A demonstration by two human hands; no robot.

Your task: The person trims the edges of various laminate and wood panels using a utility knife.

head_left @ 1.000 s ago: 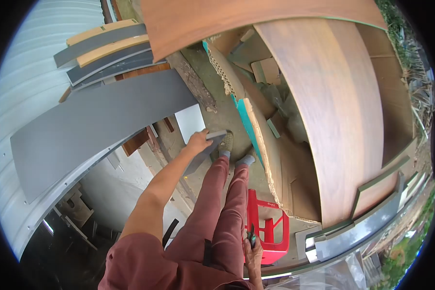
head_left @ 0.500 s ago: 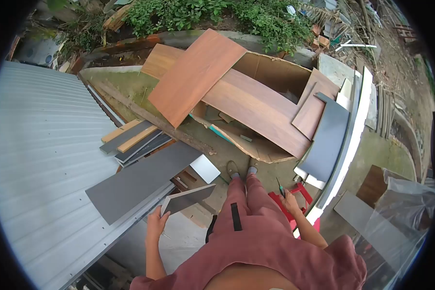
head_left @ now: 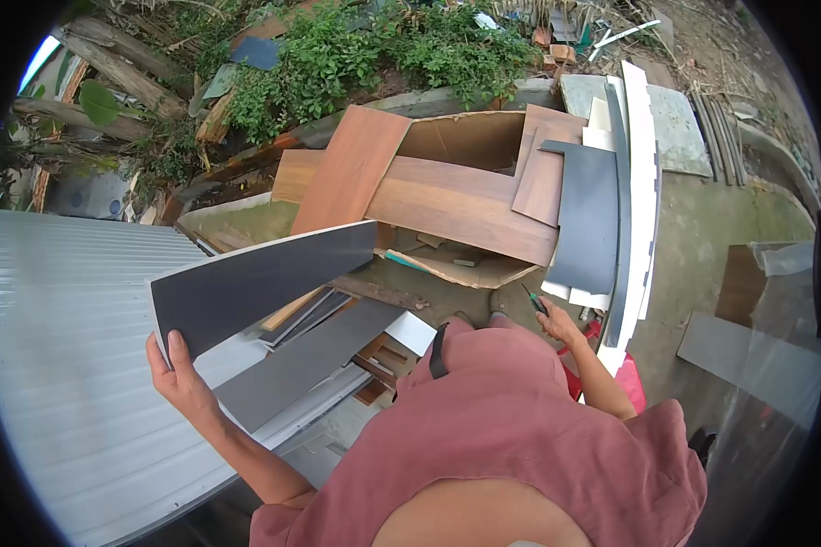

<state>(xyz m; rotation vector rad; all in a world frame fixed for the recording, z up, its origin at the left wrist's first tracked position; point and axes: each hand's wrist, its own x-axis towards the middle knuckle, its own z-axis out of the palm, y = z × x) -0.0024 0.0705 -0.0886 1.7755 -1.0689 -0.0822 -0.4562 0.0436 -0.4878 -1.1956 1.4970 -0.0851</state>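
Left hand (head_left: 182,383) clamped on dark board's (head_left: 265,278) end; right hand (head_left: 559,324) closed around green-handled tool (head_left: 537,302), possibly screwdriver.

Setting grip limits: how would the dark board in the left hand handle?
The dark board looks stiff, with no clear sag. Gripped near one end by the left hand, it would probably tip far-end down. Its smooth face may slip.

Board (head_left: 265,283) above roof (head_left: 73,337), seemingly left of box (head_left: 465,141)

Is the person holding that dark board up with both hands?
No, only the left hand grips the dark board; the right hand holds a green-handled tool.
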